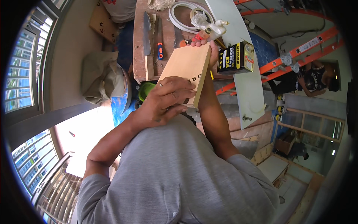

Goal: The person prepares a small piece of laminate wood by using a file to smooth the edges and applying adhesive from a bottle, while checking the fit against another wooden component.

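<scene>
Wooden board (pixel 186 65) is in both hands, tilted, in front of the body over the bench's near edge. Right hand (pixel 214 54) grips the far end, fingers curled over the edge; left hand (pixel 167 95) lies across the near end, fingers on the face, clamping or just resting can't be told. Progress: looks mid-handling, board already picked up, not set down; visible face bare except dark print, no glue or covering seen, so how much is left is unclear. Bench (pixel 167 41) is cluttered: saw-like blade (pixel 147 35), blue-and-orange-handled tool (pixel 160 51), white coil (pixel 172 16), plastic bottle (pixel 218 30), yellow-and-black tin (pixel 233 58). White panel (pixel 248 89) right of it, then orange ladder (pixel 270 67) and another person (pixel 319 76). Barred windows left.
</scene>
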The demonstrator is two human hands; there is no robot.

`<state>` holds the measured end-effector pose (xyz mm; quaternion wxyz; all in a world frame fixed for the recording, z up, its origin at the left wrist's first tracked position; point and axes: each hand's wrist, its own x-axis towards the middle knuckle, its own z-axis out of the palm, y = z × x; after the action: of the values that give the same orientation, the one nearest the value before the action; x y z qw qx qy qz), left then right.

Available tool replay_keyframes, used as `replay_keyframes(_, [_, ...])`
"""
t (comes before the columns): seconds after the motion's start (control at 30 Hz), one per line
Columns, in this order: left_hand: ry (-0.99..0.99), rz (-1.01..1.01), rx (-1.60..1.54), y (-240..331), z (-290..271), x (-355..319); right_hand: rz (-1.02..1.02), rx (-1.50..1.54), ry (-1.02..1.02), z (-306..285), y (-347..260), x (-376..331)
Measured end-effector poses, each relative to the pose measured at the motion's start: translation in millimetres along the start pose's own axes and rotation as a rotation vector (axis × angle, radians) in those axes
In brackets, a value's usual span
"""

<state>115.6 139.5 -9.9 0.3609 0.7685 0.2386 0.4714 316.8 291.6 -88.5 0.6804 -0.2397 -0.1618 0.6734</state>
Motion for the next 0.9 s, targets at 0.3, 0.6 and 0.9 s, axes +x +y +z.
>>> replay_keyframes(0.3, [-0.034, -0.096, 0.088, 3.3, -0.7, -12.1, -0.168, -0.124, -0.037, -0.7, -14.8, 7.7])
replay_keyframes(0.6, [-0.041, -0.176, 0.046, 1.6, -1.8, -21.4, -0.345, -0.385, -0.054, 34.0, -21.7, -8.2])
replay_keyframes(0.9, [-0.145, -0.283, -0.007, -1.5, -5.1, -23.4, -0.368, -0.468, -0.032, 36.1, -21.9, -9.4])
